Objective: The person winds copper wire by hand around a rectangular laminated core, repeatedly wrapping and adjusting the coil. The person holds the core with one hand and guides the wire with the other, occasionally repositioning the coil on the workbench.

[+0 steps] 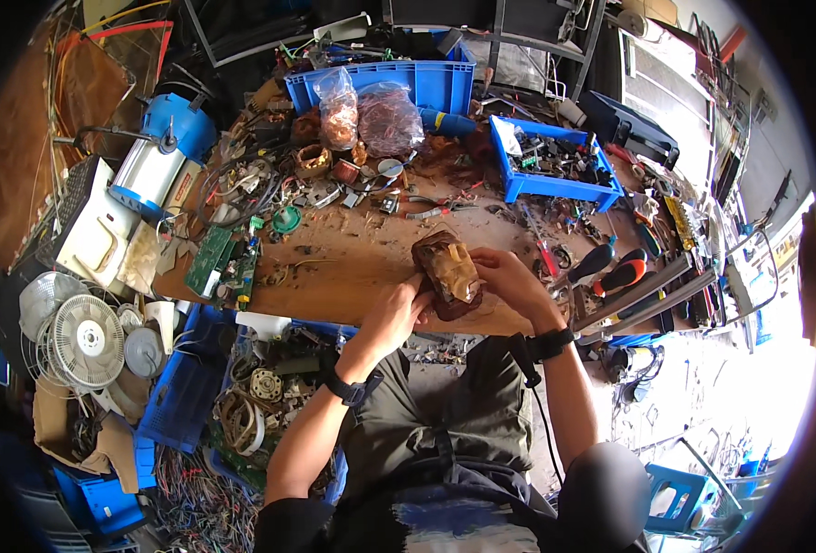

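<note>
My left hand [397,311] grips the lower left side of a brown copper coil [449,269], a blocky winding partly covered in torn amber film. At its right edge, the fingers of my right hand [514,279] are closed on the film, though the exact fingertip contact is hard to see. The coil is held tilted over the front edge of the wooden workbench [352,244]. Behind it on the bench lie pliers [437,206] with red handles. A green circuit board [210,264] sits to the left.
At the back stand a blue crate [445,83] and bags of copper wire [389,120]. A blue tray of small parts [555,189] is at the back right, with screwdrivers [592,262] nearer. Fan parts [88,339] lie left; a scrap bin [270,405] stands below the bench.
</note>
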`<action>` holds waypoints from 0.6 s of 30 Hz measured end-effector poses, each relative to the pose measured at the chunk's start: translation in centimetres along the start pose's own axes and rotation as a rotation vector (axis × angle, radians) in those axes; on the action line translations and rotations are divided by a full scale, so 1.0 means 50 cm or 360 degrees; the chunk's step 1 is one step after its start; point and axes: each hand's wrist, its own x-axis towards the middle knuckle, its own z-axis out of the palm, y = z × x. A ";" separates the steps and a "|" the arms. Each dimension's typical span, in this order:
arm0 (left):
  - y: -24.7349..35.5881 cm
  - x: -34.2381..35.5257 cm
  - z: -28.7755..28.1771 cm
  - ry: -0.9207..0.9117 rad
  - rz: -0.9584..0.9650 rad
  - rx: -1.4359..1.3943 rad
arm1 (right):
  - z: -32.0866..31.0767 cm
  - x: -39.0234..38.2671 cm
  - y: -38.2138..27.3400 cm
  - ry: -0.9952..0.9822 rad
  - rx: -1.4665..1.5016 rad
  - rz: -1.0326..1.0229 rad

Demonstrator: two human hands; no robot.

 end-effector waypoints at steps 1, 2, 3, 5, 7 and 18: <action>-0.004 0.009 0.004 0.0052 0.0039 0.0068 | 0.000 -0.009 -0.010 0.0031 -0.0054 0.0064; -0.006 0.014 0.007 0.0106 0.0076 0.0134 | 0.003 -0.017 -0.019 0.0059 -0.0109 0.0129; -0.007 0.017 0.010 0.0162 0.0112 0.0201 | 0.008 -0.020 -0.020 0.0019 0.0006 0.0050; 0.000 0.021 0.018 0.0249 0.0133 0.0542 | 0.015 -0.027 -0.017 -0.0059 0.0235 -0.0104; 0.013 0.017 0.022 0.0290 0.0109 0.0632 | 0.010 -0.013 0.001 -0.0082 0.0226 -0.0149; -0.013 -0.017 0.017 0.0428 0.0112 -0.0369 | -0.004 -0.016 0.008 0.0203 0.0268 -0.0183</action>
